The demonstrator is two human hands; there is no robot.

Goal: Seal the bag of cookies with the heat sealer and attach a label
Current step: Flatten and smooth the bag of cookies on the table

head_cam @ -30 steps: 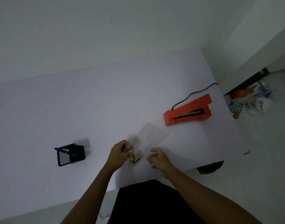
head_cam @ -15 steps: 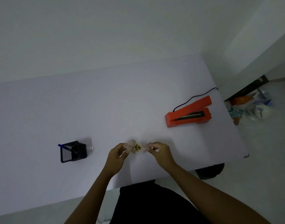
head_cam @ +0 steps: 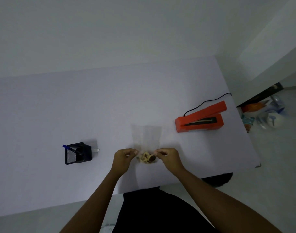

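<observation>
Both bare hands raised together in front of the body, fingers curled in a pinch

The left hand [head_cam: 124, 158] and the right hand [head_cam: 169, 157] sit side by side at the same height, near each other but apart, each with fingers bent inward and thumb meeting fingertips, pinching the bag [head_cam: 146, 140] at its two sides. Knuckles face up and away from the camera. Both forearms are bare and reach forward from the lower edge of the view, angling toward each other, wrists roughly straight, over the near part of the worktop [head_cam: 43, 115]
</observation>
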